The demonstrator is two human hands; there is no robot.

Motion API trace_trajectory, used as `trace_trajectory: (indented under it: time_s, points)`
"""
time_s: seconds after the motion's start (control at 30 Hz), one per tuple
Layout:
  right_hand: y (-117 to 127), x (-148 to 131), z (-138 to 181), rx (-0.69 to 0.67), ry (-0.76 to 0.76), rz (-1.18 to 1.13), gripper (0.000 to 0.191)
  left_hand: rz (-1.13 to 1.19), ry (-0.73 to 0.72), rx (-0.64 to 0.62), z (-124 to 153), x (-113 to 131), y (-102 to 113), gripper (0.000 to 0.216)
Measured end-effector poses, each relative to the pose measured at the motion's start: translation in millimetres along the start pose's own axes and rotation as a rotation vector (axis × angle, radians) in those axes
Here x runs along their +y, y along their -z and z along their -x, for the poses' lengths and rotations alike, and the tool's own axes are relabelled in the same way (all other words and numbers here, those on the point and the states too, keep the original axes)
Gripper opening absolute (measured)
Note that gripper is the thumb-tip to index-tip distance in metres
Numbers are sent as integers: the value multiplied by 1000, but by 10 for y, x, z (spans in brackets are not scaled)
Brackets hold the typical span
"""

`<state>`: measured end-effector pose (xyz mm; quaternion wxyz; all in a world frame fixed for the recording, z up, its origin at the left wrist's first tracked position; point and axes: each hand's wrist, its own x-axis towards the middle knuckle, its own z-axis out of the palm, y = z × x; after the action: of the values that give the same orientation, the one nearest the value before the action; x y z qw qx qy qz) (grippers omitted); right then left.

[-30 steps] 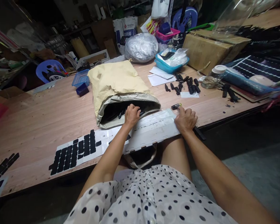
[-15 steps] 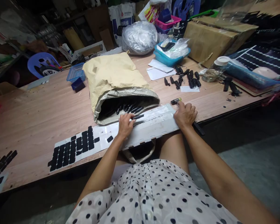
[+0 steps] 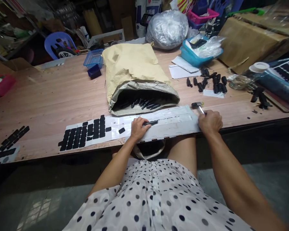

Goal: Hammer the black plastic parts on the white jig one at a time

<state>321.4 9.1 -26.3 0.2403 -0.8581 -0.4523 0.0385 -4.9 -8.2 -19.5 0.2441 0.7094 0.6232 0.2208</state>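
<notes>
My left hand [image 3: 138,127] pinches a slim black stick-shaped piece [image 3: 151,123] and holds it flat on a long white board [image 3: 173,123] at the table's front edge. My right hand [image 3: 209,121] is closed round a small hammer [image 3: 199,107] whose black and yellow head sticks out past the board's right end. Just behind the board lies an open tan paper sack [image 3: 135,73], mouth toward me, with several more black pieces [image 3: 144,103] inside. A white sheet [image 3: 86,133] covered with black rectangular pads lies to the left of my left hand.
The wooden table [image 3: 50,96] carries loose black parts [image 3: 209,83], papers, a blue tray [image 3: 195,56], a cardboard box [image 3: 245,41], a glass jar [image 3: 243,80] and a small blue basket [image 3: 92,59]. More black strips [image 3: 9,141] lie at the far left. A blue stool [image 3: 57,41] stands behind.
My left hand came out of the sack with one black piece and laid it on the white board. My right hand stayed at the board's right end.
</notes>
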Motion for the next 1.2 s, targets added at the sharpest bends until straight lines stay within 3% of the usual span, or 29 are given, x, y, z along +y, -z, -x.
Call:
trace_trajectory:
  time_s: [0.13, 0.3, 0.43, 0.7, 0.9, 1.07, 1.2]
  points:
    - [113, -188, 434, 16, 198, -249, 30, 11, 2, -15, 6, 11, -3, 9]
    - [-12, -577, 1200, -208, 516, -570, 33, 25, -3, -19, 11, 0, -12, 12]
    - [-63, -764, 1474, -271, 660, -636, 40, 37, 18, -43, 4, 12, -16, 13]
    - [-132, -699, 1511, -301, 761, -529, 44, 49, 14, -37, 2, 18, -35, 13]
    - [-142, -683, 1475, -231, 713, -584, 45, 51, -4, -21, -1, 5, -43, 13]
    - [-152, -669, 1495, -279, 675, -564, 44, 39, -7, -18, -4, -20, -42, 12]
    - [-63, -657, 1293, -124, 624, -562, 43, 22, -24, -17, 6, -46, -42, 12]
